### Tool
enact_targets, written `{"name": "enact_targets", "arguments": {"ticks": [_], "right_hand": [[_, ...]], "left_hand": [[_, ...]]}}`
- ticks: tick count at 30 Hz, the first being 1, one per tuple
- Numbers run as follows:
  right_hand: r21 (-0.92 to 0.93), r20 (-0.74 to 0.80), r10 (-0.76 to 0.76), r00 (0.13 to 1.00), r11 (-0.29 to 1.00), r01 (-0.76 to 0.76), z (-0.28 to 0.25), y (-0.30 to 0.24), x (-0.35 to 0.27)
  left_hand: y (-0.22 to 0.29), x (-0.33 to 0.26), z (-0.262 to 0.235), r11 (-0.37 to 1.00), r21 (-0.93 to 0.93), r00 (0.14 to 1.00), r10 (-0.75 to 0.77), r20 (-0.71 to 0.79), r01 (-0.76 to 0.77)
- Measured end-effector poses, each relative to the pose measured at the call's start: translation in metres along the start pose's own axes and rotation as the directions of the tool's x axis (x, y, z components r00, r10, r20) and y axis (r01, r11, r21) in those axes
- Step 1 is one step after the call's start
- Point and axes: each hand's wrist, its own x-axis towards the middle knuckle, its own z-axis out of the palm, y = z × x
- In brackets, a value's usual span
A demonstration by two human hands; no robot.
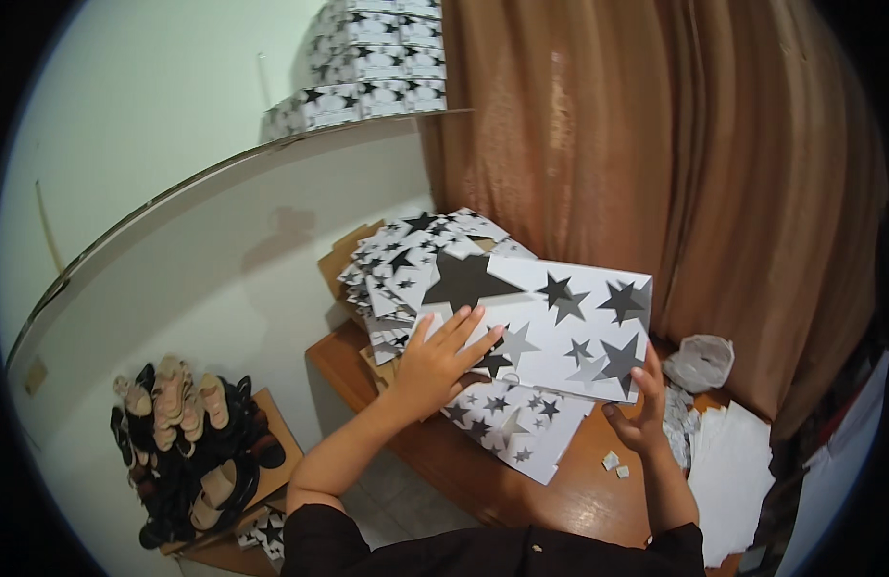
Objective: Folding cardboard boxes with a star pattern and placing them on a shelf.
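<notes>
A white cardboard box (598,332) printed with black and grey stars is in front of me, its long face turned up. My left hand (439,361) lies on its left part, fingers spread and palm down. At the lower right corner my right hand (641,409) grips the box's edge, the fingers along its side and the thumb below. Under its near edge a flat star-printed cardboard sheet (521,433) sticks out over the table. Behind and to the left a messy pile of flat star-printed cardboard (396,255) is partly hidden by the box.
The wooden table (598,490) bears small white pieces (614,464), a stack of white paper (728,476) and a crumpled clear plastic bag (699,363). Shoes (199,423) are heaped at the lower left. Star-printed boxes (377,62) stand stacked on a ledge. A brown curtain (598,144) hangs behind.
</notes>
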Motion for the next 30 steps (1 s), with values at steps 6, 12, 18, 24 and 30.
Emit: {"name": "enact_targets", "arguments": {"ticks": [6,12,18,24,30], "right_hand": [[0.143,-0.270,-0.314,0.910,0.922,0.361,0.045,0.021,0.033],[0.073,-0.504,-0.248,0.828,0.942,0.326,0.150,0.003,0.179],[0.045,-0.686,-0.166,0.709,0.962,0.269,0.237,-0.036,0.354],[-0.132,-0.600,-0.295,0.744,0.953,0.272,0.314,-0.047,0.500],[-0.151,-0.571,-0.082,0.817,0.988,-0.007,0.366,-0.059,0.554]], "left_hand": [[-0.001,-0.002,-0.027,0.968,0.247,0.984,0.093,-0.150,-0.053],[-0.146,0.026,-0.085,0.913,0.362,0.794,0.076,-0.603,0.187],[-0.253,0.025,-0.113,0.907,0.208,0.568,-0.041,-0.822,0.366],[-0.347,0.024,-0.109,0.835,0.382,0.712,-0.016,-0.702,0.396],[-0.385,0.015,-0.097,0.829,0.366,0.748,-0.092,-0.658,0.424]]}}
